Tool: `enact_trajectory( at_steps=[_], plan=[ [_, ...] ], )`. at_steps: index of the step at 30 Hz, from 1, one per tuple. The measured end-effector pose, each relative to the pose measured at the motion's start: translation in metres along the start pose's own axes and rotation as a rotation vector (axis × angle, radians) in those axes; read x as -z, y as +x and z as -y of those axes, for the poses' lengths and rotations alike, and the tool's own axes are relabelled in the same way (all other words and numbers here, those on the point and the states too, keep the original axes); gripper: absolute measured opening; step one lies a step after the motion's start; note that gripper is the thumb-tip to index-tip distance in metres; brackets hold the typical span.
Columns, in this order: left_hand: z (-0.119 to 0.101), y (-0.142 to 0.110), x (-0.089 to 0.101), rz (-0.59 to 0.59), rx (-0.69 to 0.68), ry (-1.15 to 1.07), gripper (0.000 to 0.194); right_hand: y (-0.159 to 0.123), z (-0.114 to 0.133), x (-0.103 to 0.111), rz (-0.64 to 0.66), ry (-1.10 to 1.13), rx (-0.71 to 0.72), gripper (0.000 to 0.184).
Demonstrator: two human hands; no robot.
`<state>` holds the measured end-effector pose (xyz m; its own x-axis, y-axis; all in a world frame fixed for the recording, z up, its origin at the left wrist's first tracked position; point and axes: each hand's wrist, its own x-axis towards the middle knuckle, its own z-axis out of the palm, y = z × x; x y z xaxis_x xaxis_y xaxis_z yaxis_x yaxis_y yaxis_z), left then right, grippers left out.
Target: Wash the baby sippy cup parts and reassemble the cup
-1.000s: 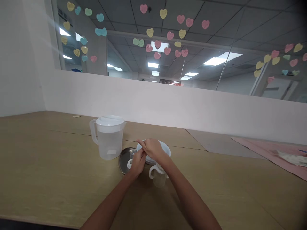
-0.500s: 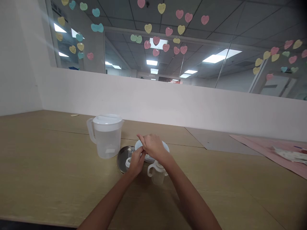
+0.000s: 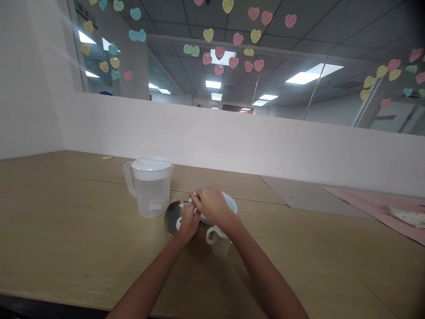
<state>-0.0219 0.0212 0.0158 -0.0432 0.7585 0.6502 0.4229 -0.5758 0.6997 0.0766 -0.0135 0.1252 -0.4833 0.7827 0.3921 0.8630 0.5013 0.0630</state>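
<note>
The white ring [image 3: 178, 223] sits at the metal dish [image 3: 170, 220], at the dish's three o'clock side, just beside the left hand [image 3: 190, 221] and partly hidden by it. The left hand's fingers are bent and run up under the right hand [image 3: 210, 204]. The right hand's fingers curl over toward ten o'clock and meet the left hand's fingers; whether either set grasps a small thing between them I cannot tell, since the hands cover that spot.

Taking the joined hands as the clock's centre, the white bowl [image 3: 229, 203] shows at two o'clock, partly behind the right hand. At five o'clock a translucent cup [image 3: 220, 246] stands upright, its white handle facing nine, its far side hidden by the right forearm. At ten o'clock stands a lidded pitcher [image 3: 152, 192] holding clear liquid, its handle toward nine.

Farther out on the wooden table [image 3: 83, 239], a grey sheet [image 3: 305, 200] and then a pink sheet [image 3: 365, 204] lie toward three. At twelve rises a white wall [image 3: 199, 137], with heart-shaped notes [image 3: 255, 36] on the glass [image 3: 282, 57] above.
</note>
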Motion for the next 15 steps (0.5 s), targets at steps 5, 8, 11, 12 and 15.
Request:
enact_trajectory(
  at_steps=[5,8,11,12,15],
  plan=[
    [0.002,0.001,-0.001,-0.010,-0.048,0.023,0.025,-0.001,-0.005,0.003,-0.037,0.030,-0.004,0.043],
    [0.002,0.000,-0.002,0.014,-0.055,0.038,0.027,0.000,-0.010,0.002,-0.030,0.036,0.010,0.042],
    [0.003,-0.002,-0.003,0.021,-0.051,0.045,0.027,0.000,-0.013,0.002,0.005,0.038,0.002,0.041],
    [0.003,-0.003,-0.003,0.019,-0.051,0.049,0.027,0.000,-0.013,0.002,0.020,0.036,-0.001,0.041],
    [0.004,-0.003,-0.004,0.021,-0.065,0.044,0.027,-0.001,-0.014,0.001,0.044,0.023,0.002,0.039]
  ],
)
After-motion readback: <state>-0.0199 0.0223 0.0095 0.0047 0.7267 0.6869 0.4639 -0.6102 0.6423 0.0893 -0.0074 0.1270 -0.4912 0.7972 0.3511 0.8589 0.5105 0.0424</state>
